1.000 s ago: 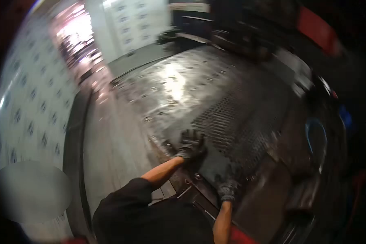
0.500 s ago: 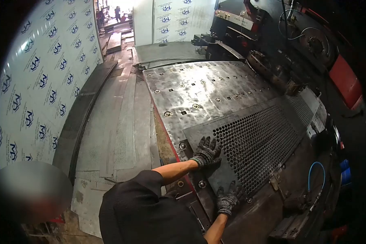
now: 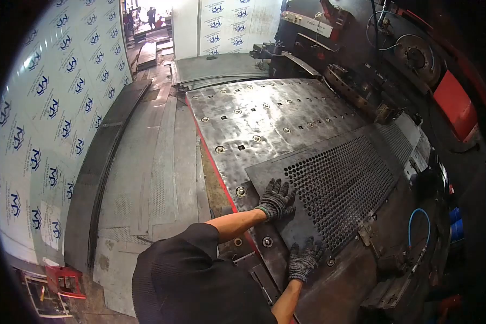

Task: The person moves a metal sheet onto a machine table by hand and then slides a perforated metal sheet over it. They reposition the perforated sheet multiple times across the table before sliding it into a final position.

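A perforated metal sheet (image 3: 270, 174), with rows of round holes and a plain band along its near end, lies flat on a steel table (image 3: 210, 129). My left hand (image 3: 277, 200), in a dark knitted work glove, rests on the plain band with fingers spread. Lower down, my right hand (image 3: 304, 260), gloved in grey knit, presses flat near the sheet's near corner, its fingers apart. Neither hand is wrapped round anything. The sheet's far end reaches toward the dark machine (image 3: 356, 92).
Round ball fittings and square holes dot the tabletop. Flat metal sheets (image 3: 151, 162) cover the floor at left, beside a stack of dark sheets (image 3: 97, 183). A blue hose (image 3: 420, 210) loops at right. At lower left stands a red metal object (image 3: 65, 281).
The perforated sheet and both hands have shifted slightly to the right across the table. A blurred round shape at lower left is gone, uncovering the red object. The view has shifted slightly.
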The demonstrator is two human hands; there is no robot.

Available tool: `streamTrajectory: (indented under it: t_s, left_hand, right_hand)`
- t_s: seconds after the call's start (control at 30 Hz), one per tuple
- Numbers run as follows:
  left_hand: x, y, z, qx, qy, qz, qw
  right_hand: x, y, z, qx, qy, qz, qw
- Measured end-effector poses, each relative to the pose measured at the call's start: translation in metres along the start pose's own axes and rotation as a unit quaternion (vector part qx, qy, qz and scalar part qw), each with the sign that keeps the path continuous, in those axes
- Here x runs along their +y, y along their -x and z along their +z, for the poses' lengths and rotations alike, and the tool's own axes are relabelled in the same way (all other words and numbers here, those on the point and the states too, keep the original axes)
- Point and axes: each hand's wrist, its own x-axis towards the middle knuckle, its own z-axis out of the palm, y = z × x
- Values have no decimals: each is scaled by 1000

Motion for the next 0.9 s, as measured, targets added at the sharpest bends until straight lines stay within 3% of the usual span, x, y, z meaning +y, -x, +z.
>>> streamTrajectory:
  t_s: [0.13, 0.23, 0.37, 0.43, 0.53, 0.7, 0.9]
  left_hand:
    - [1, 6, 3, 18, 7, 8, 1000]
    - [4, 7, -6, -58, 12, 7, 998]
    - [5, 9, -1, -15, 6, 25, 1000]
    - [8, 10, -4, -13, 4, 23, 1000]
    - [10, 10, -7, -2, 10, 17, 1000]
    - [10, 8, -4, 20, 15, 20, 999]
    - [10, 3, 9, -22, 15, 43, 999]
  right_hand:
    - [0, 3, 3, -23, -23, 14, 999]
    - [-5, 10, 8, 8, -1, 35, 999]
    - [-1, 13, 14, 39, 7, 20, 999]
    - [4, 13, 21, 91, 38, -32, 995]
    - [1, 14, 19, 110, 33, -21, 993]
    - [3, 12, 22, 111, 21, -19, 993]
    - [25, 13, 58, 82, 4, -17, 997]
